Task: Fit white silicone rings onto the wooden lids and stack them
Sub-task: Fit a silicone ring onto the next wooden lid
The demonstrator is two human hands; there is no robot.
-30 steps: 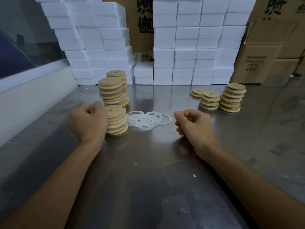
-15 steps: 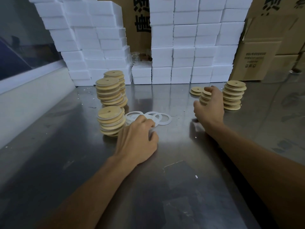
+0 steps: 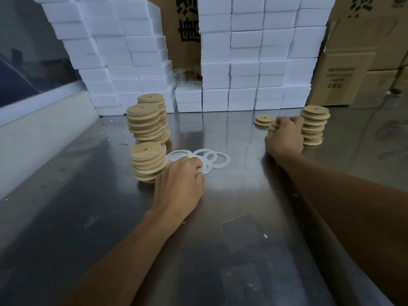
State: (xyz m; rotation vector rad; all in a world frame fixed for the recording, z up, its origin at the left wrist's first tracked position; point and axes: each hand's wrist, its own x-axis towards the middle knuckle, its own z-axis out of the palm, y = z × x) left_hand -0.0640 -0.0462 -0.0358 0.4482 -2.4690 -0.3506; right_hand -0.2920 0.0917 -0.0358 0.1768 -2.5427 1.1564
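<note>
Left hand point(image 3: 180, 184) is curled down on the pile of white silicone rings point(image 3: 212, 159) on the steel table point(image 3: 242, 239), pinching at one, right beside the short stack of ringed wooden lids point(image 3: 148, 161). Right hand point(image 3: 286, 138) is gripping the small stack of bare lids point(image 3: 273, 127) over by the taller stack point(image 3: 313, 127)

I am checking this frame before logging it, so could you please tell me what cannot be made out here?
- Head view: whether the left hand pinches a ring from the white silicone rings; its fingertips are hidden behind its own back.
- Head view: the middle lid stack, mostly covered by the right hand.
- Head view: the glass items between the white boxes, too small and blurred.
</note>
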